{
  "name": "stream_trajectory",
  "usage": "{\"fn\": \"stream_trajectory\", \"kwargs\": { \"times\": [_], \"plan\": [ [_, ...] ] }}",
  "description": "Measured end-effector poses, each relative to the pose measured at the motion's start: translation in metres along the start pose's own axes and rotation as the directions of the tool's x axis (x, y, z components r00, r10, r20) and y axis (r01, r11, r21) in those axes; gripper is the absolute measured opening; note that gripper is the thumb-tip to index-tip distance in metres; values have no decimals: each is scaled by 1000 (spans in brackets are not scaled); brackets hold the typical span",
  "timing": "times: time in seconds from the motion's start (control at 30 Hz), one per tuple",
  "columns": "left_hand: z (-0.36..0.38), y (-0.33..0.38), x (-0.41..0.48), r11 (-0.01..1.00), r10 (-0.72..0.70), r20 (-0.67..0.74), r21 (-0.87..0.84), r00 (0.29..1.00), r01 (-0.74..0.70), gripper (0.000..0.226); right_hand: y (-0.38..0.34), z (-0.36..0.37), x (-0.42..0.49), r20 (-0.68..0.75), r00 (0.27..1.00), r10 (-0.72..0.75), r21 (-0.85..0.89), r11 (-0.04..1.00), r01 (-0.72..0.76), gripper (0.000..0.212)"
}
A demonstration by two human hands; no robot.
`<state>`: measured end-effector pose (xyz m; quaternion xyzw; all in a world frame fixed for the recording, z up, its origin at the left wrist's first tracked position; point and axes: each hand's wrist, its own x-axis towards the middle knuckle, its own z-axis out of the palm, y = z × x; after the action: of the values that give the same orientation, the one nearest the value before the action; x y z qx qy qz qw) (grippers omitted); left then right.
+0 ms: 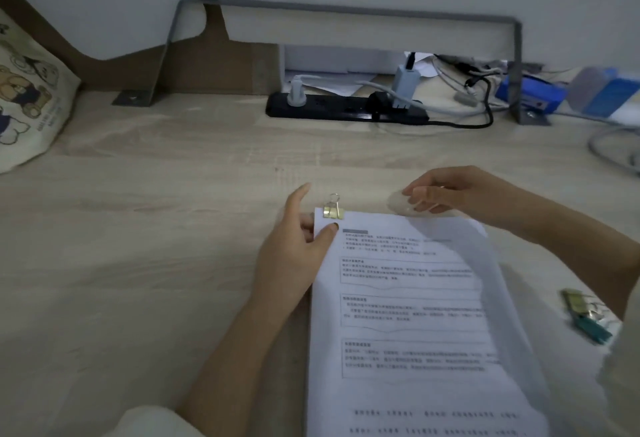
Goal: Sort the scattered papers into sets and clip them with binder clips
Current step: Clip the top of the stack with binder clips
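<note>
A stack of printed papers (pixel 408 315) lies on the wooden desk (pixel 156 263), running toward me. A gold binder clip (pixel 333 211) is clamped on its top left corner, with its wire handle standing up. My left hand (pixel 294 253) grips that corner just below the clip, thumb on the top sheet and index finger stretched out. At the stack's top right corner, my right hand (pixel 460 194) pinches a pale, translucent round thing (pixel 400 203), blurred. Loose gold and green binder clips (pixel 585 312) lie right of the stack.
A black power strip (pixel 346 109) with plugs and cables sits at the back under a grey metal frame (pixel 346 11). A printed cloth bag (pixel 27 97) leans at the far left. Blue items (pixel 540 90) and more cables crowd the back right.
</note>
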<state>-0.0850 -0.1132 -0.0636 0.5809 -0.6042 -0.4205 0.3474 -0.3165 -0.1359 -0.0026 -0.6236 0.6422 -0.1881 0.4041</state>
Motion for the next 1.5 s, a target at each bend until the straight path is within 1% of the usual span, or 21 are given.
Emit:
{"fn": "stream_trajectory", "kwargs": {
  "times": [0.1,0.17,0.27,0.33,0.4,0.47,0.6,0.67,0.77,0.9,0.97,1.0,1.03,1.1,1.13,1.17,1.2,1.27,1.37,1.43,1.5],
  "plan": [
    [5,1,-2,974,29,10,224,1000,-31,46,24,-17,-44,-136,988,75,-14,997,-78,15],
    [8,2,-4,945,48,0,324,999,-45,41,40,-27,-76,-239,963,121,-64,988,-140,17],
    [14,1,-10,927,86,14,364,996,-85,41,65,-33,-119,-388,909,152,-208,947,-247,12],
    [17,0,-15,923,122,17,365,992,-120,43,80,-31,-137,-435,880,190,-286,898,-335,17],
    [21,-1,-22,919,154,12,366,988,-148,45,93,-26,-147,-462,843,276,-270,861,-431,26],
    [26,-1,-30,908,180,12,382,984,-171,49,101,-21,-151,-476,813,335,-201,858,-472,29],
    [33,-2,-43,847,256,4,481,967,-226,56,105,-16,-152,-480,826,297,-140,903,-406,23],
    [34,-3,-46,812,261,55,528,964,-250,55,102,-16,-152,-485,835,260,-145,918,-369,21],
    [34,-4,-49,813,212,132,525,968,-250,53,98,-19,-149,-513,824,239,-64,947,-315,21],
    [33,-3,-49,840,223,119,481,968,-253,52,80,-24,-145,-583,794,171,5,978,-207,22],
    [33,4,-50,836,314,71,452,947,-311,49,60,-21,-141,-557,824,105,52,994,-92,21],
    [33,12,-51,847,350,58,406,935,-343,45,49,-19,-139,-516,854,71,75,996,-38,21],
    [34,23,-53,885,341,75,311,937,-347,39,37,-15,-136,-455,890,37,97,995,8,20],
    [38,46,-58,973,225,237,-11,945,-229,27,16,-5,-131,-306,952,-26,133,989,70,17],
    [41,55,-59,977,193,335,-150,922,-150,21,9,1,-128,-246,968,-53,150,984,92,15],
    [43,61,-60,973,190,401,-201,896,-116,19,3,7,-124,-209,975,-74,179,977,113,13],
    [45,64,-60,970,200,436,-215,877,-115,18,-1,11,-122,-198,977,-82,223,967,127,12],
    [45,64,-57,966,221,431,-220,875,-136,18,-4,16,-115,-183,982,-51,354,928,114,18],
    [42,62,-49,968,241,392,-166,888,-189,17,-3,13,-104,-8,1000,21,541,841,-14,32],
    [40,61,-42,964,258,382,-47,887,-261,16,-2,9,-96,90,995,36,573,816,-81,36],
    [38,62,-36,950,280,368,26,887,-311,16,-1,5,-86,123,992,37,558,824,-100,35]
  ]
}}
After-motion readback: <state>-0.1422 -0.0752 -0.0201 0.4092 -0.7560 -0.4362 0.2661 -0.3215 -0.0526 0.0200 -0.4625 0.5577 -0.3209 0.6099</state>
